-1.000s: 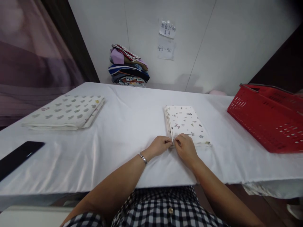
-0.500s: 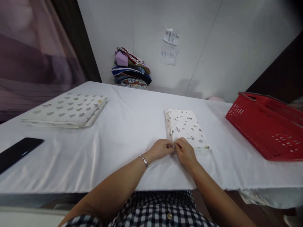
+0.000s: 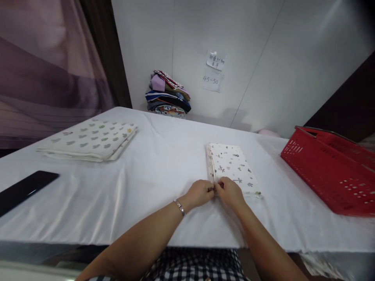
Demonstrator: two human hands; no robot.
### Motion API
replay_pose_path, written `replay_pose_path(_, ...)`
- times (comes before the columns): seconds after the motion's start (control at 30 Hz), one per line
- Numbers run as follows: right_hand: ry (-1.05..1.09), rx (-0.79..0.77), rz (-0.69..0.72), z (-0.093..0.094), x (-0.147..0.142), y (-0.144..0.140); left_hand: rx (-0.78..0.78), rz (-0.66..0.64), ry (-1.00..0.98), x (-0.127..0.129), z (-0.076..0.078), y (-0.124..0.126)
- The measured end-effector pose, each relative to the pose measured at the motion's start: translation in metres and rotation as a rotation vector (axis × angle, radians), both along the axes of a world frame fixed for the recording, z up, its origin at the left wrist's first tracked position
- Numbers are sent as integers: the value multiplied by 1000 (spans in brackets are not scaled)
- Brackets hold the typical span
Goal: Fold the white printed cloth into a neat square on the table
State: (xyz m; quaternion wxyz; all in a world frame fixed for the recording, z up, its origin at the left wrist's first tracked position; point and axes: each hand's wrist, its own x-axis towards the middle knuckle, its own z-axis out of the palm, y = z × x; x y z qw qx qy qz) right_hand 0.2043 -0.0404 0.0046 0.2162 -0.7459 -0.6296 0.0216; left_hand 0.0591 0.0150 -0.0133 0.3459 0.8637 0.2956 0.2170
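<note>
A folded white cloth (image 3: 231, 162) with small plant and figure prints lies flat in front of me, its layered edge on the left. At its near left corner both hands meet, fingertips almost touching. My left hand (image 3: 200, 193), with a silver bracelet on the wrist, is closed in a pinch on the corner from the left. My right hand (image 3: 231, 192) pinches the same corner from the right, its knuckles over the near part of the cloth. The bit of fabric between the fingertips is mostly hidden.
Another folded cloth with grey prints (image 3: 90, 140) lies at the left, behind a black phone (image 3: 27, 189). A red basket (image 3: 331, 168) stands on the right. Stacked folded fabrics (image 3: 168, 95) rest at the back against the wall, left of paper signs (image 3: 212, 80). White fabric covers the table (image 3: 164, 156).
The whole view has shifted, so things sit slightly lower in the picture. Both hands stay pinched at the same cloth corner, with little visible movement.
</note>
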Motion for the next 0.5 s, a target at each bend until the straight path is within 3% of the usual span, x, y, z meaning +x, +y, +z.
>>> replay_pose_path(0.3, -2, -121, -24, 5, 2, 12, 14, -57, -20, -5, -1, 5)
replay_pose_path(0.5, 39, -97, -11, 6, 3, 8, -157, 21, -73, -4, 1, 9)
